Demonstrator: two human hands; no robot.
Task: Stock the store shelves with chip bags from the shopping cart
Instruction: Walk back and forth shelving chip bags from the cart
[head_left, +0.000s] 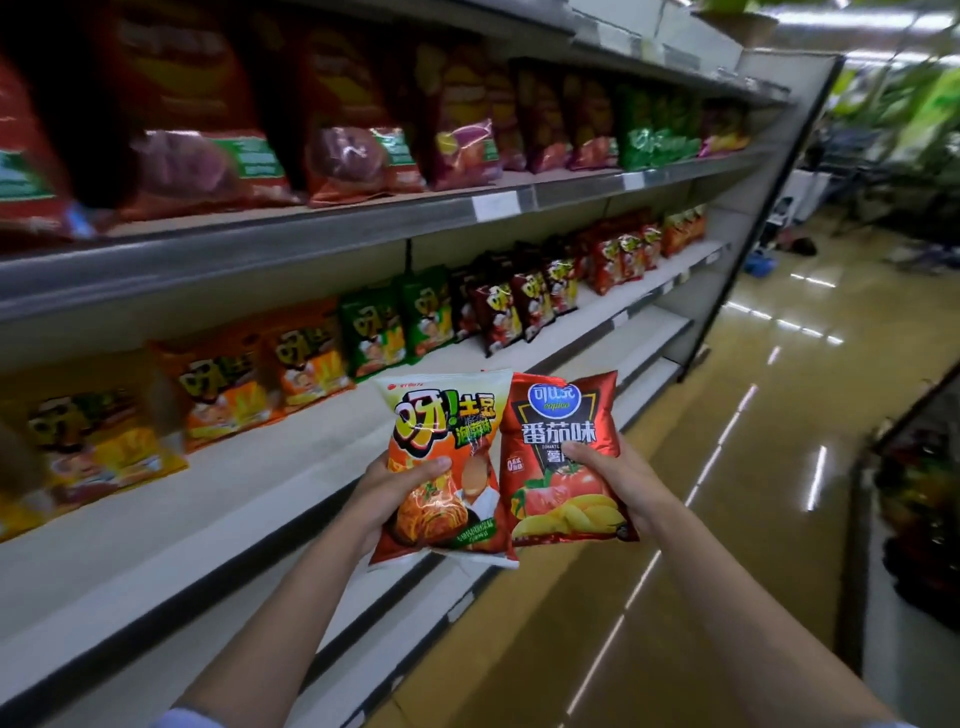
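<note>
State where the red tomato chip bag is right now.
In the head view, the red tomato chip bag is low and centre, gripped by the right hand, touching the orange chip bag held in the left hand.

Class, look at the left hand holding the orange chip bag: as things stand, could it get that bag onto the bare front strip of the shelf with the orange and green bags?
Probably yes. The left hand holds the orange chip bag just in front of the shelf, and nothing shows between them.

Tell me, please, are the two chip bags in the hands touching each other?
Touching: the head view shows the orange bag overlapping the red tomato bag's left edge, no gap.
</note>
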